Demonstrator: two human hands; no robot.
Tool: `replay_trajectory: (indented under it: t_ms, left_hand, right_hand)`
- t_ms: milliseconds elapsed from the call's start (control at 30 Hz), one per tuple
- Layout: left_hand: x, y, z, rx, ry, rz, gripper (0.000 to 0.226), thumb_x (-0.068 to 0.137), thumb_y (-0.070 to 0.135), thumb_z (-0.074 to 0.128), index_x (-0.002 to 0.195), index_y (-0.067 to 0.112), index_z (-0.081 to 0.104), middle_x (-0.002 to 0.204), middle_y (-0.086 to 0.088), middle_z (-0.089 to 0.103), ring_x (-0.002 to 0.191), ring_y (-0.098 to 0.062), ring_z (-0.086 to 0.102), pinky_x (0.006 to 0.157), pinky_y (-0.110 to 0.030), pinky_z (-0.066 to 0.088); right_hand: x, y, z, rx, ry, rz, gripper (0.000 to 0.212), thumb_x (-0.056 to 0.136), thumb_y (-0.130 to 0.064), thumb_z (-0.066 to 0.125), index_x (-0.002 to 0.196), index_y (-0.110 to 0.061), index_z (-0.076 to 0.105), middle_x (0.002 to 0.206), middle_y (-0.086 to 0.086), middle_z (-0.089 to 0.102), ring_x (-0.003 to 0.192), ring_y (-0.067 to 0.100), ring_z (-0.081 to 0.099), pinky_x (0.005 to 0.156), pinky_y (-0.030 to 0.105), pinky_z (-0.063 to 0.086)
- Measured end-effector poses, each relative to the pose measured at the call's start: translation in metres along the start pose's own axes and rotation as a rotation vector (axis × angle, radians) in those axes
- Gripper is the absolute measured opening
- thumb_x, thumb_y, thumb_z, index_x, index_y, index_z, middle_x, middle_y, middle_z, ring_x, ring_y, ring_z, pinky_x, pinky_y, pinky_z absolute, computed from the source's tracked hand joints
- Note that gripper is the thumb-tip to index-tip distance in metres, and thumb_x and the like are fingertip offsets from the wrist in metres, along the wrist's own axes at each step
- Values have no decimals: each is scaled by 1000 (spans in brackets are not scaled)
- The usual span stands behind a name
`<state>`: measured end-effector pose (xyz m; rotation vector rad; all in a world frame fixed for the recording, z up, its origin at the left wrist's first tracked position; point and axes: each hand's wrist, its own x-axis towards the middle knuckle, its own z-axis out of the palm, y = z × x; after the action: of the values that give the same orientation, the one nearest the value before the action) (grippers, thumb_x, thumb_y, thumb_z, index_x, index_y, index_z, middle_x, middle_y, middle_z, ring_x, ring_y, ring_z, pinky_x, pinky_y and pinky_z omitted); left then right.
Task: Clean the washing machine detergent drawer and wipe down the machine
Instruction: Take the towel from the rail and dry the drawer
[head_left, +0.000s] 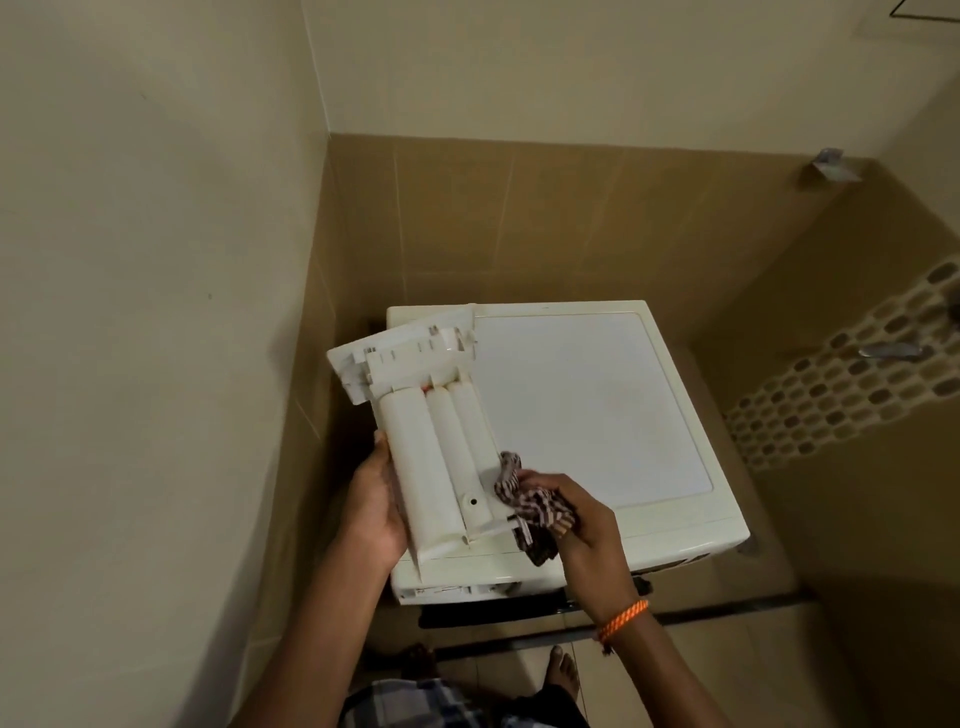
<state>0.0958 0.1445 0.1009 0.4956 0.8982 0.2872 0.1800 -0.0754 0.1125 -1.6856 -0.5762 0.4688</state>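
A: The detergent drawer (434, 431), a long white plastic tray with three rounded channels showing on its underside, is out of the machine and held upside down above the front left part of the cream-white washing machine (587, 410).

B: Who has hold of it?

A: The left hand (374, 506) grips its left edge, fingers curled under. The right hand (574, 512) is bunched around a brown-and-white checked cloth (530, 506), which touches the drawer's near right corner.

B: So the wiping is under way?

A: I'd judge so: the drawer's underside is being cleaned, and the machine's top is not yet wiped.

B: What could spoil it?

A: The drawer is carried on one side only. A hard push from the cloth could twist it out of that grip and drop it onto the lid or the tiled floor (613, 670), where a bare foot (563, 670) stands. The thin clips at its far end look easy to snap. A loose tail of cloth hangs down and might catch on the corner ribs.
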Motion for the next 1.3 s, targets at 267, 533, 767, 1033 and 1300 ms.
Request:
replay_trajectory:
  t_ms: [267, 533, 767, 1033, 1300]
  left_hand:
    - [-8, -18, 12, 63, -85, -107, 43, 109, 45, 58, 131, 11, 76, 125, -18, 79, 107, -35, 79, 94, -53, 61]
    - [13, -10, 3, -92, -21, -106, 45, 109, 51, 56, 131, 18, 76, 131, -16, 77, 116, -38, 76, 97, -56, 60]
    - [20, -3, -3, -64, -50, -145, 46, 108, 51, 57, 136, 18, 74, 130, -15, 77, 118, -37, 74, 99, -57, 61]
    - [7, -19, 17, 92, -128, -190, 39, 107, 45, 62, 123, 14, 81, 119, -16, 80, 103, -35, 80, 82, -53, 68]
    - [7, -24, 48, 562, 3, 35, 21, 108, 22, 60, 115, 16, 79, 115, -12, 81, 111, -37, 77, 92, -51, 64]
  right_hand:
    - [75, -10, 6, 178, 163, 62, 33, 99, 8, 58, 122, -9, 74, 119, 4, 77, 119, 21, 70, 104, 43, 56]
    - [30, 0, 5, 797, 214, 469, 47, 91, 9, 54, 137, 2, 63, 135, 20, 68, 120, 31, 70, 100, 40, 58]
    - [16, -9, 11, 884, 283, 555, 43, 90, 0, 59, 133, 1, 65, 133, 23, 68, 112, 33, 70, 105, 51, 51]
    - [52, -29, 7, 708, 234, 434, 45, 87, 1, 77, 131, -4, 68, 128, 15, 73, 122, 33, 67, 103, 42, 56]
    - [54, -52, -13, 489, 356, 371, 36, 82, 4, 80, 114, -11, 76, 112, 6, 79, 109, 25, 74, 101, 40, 58]
